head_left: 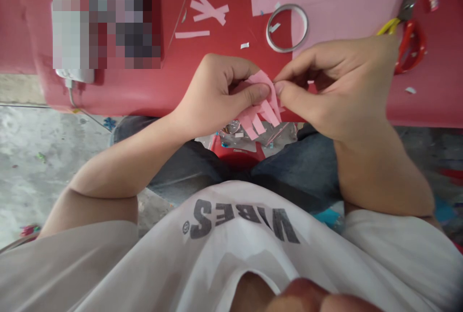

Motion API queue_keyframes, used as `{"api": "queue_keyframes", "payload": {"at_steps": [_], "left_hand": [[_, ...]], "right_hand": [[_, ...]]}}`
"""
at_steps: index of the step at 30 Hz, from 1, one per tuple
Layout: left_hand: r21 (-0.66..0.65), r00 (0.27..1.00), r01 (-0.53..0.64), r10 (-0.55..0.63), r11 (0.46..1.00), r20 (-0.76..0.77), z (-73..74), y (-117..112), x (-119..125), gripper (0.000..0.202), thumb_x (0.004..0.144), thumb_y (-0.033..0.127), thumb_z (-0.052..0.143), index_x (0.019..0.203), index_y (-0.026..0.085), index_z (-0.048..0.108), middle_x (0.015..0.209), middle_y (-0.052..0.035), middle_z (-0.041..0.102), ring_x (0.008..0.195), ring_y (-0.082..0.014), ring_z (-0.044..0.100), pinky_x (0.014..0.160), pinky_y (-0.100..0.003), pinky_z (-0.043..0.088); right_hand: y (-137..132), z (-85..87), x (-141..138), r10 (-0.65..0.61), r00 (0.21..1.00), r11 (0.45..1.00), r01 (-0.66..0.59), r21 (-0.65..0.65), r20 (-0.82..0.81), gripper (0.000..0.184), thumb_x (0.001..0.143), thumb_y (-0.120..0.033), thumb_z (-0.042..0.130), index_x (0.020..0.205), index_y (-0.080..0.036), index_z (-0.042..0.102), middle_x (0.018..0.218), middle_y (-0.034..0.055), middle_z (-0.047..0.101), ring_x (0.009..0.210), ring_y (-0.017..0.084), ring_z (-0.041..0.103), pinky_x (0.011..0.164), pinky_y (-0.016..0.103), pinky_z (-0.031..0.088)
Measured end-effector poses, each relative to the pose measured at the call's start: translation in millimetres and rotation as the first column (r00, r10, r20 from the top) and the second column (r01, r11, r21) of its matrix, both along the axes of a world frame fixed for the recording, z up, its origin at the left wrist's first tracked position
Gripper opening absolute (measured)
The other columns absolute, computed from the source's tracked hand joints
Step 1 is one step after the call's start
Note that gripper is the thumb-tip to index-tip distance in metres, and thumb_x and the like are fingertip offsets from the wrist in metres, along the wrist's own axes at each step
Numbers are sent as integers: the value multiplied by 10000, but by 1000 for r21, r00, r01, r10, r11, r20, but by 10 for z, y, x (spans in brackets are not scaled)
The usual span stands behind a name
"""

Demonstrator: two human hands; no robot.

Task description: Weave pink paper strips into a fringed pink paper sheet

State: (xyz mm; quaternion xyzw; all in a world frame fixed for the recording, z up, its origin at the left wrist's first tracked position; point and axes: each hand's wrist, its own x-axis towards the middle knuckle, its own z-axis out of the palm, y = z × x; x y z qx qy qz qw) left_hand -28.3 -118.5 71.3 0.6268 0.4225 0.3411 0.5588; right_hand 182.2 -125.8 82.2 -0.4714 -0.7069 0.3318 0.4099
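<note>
Pink fringed paper (pixel 262 109) is pinched narrowly between left hand (pixel 217 95) and right hand (pixel 336 80), its strips hanging past the red table edge (pixel 427 121), with scissors (pixel 408 6) just beyond.

Left hand (pixel 217 95), right hand (pixel 336 85) pinch fringed pink paper (pixel 262 109) over red table (pixel 108 95); scissors (pixel 408 27) near right hand.

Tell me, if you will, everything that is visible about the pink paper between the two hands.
The pink paper looks thin and matte, cut into a fringe of narrow strips with uneven ends. It is bent, not flat. The left hand and right hand pinch it between thumbs and fingers, and the strips hang downward over the front edge of the red table.
</note>
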Motion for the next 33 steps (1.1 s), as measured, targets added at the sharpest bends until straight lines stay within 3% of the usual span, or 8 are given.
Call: {"api": "queue_keyframes", "payload": {"at_steps": [9,15,17,20,23,26,29,33], "left_hand": [[-56,999,-15,13,998,-44,21,-10,7,239,896,421,802,831,192,791,672,-24,667,580,-128,582,494,-265,395],[10,995,1,0,1000,-96,-7,-2,-7,285,911,429,774,749,197,744,670,-28,622,620,-137,536,512,-290,335],[63,994,-6,13,998,-108,-29,11,2,320,912,410,762,683,201,681,631,-17,547,593,-126,465,512,-300,281],[217,991,-36,62,976,-116,-50,27,36,456,867,323,770,554,205,459,556,31,322,542,-95,270,516,-307,193],[323,985,-79,124,943,-121,-47,23,66,519,846,236,727,560,211,296,573,49,192,556,-92,163,526,-317,149],[323,975,-110,165,940,-149,-37,7,79,492,843,192,711,574,209,300,587,47,198,557,-95,170,536,-330,149],[320,971,-137,191,937,-142,-52,12,88,497,836,160,735,567,204,320,593,45,215,561,-92,186,541,-334,147],[324,984,-173,178,930,15,-122,70,107,506,823,126,779,521,205,381,566,49,247,553,-81,177,503,-321,166]], "right_hand": [[-23,5,1,14,1000,1000,-14,5,-9,196,796,-71,765,749,-261,760,646,-49,674,561,114,569,483,295,412],[-27,16,2,28,999,1000,-29,9,21,172,808,-92,785,743,-248,754,622,-49,662,533,106,554,466,288,409],[-24,33,10,28,999,1000,-28,-2,35,154,821,-106,778,754,-244,764,630,-48,668,536,103,550,471,283,404],[-22,57,26,42,996,999,-42,-10,77,123,836,-139,781,780,-248,780,646,-38,677,555,100,547,484,274,409],[-32,65,35,70,991,998,-69,-16,111,132,859,-143,756,851,-268,798,692,-32,699,603,111,578,526,277,446],[-43,57,31,85,991,996,-85,-1,103,185,868,-110,706,918,-257,806,750,-32,732,639,116,606,562,283,465],[-42,49,23,73,989,997,-77,30,126,192,862,-101,690,918,-244,806,718,-38,717,600,101,558,521,277,396],[-34,58,13,29,991,998,-37,60,131,169,934,-161,659,900,-245,801,753,-33,720,653,111,578,608,306,430]]}}
